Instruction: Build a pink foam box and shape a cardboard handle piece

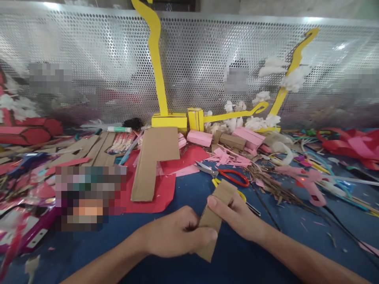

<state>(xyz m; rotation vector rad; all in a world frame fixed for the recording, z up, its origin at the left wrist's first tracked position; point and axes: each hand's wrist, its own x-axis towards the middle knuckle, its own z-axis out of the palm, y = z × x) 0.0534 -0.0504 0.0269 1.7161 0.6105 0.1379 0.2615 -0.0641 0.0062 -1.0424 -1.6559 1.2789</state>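
Both my hands grip one folded strip of brown cardboard [213, 215] low in the middle of the view, above the blue table [183, 189]. My left hand [177, 232] is closed round its lower part, thumb lying across the front. My right hand [237, 215] pinches its upper part, thumb pressed on the face of the card. The strip's bottom end sticks out below my left thumb.
Red-handled scissors [227, 175] and a yellow-handled tool [217, 182] lie just beyond my hands. A long L-shaped cardboard piece [152, 159] rests on red paper [164, 189]. Yellow cardboard shapes [156, 67] with cotton tufts stand against the perforated metal screen [89, 59]. Paper scraps and twigs [266, 181] litter both sides.
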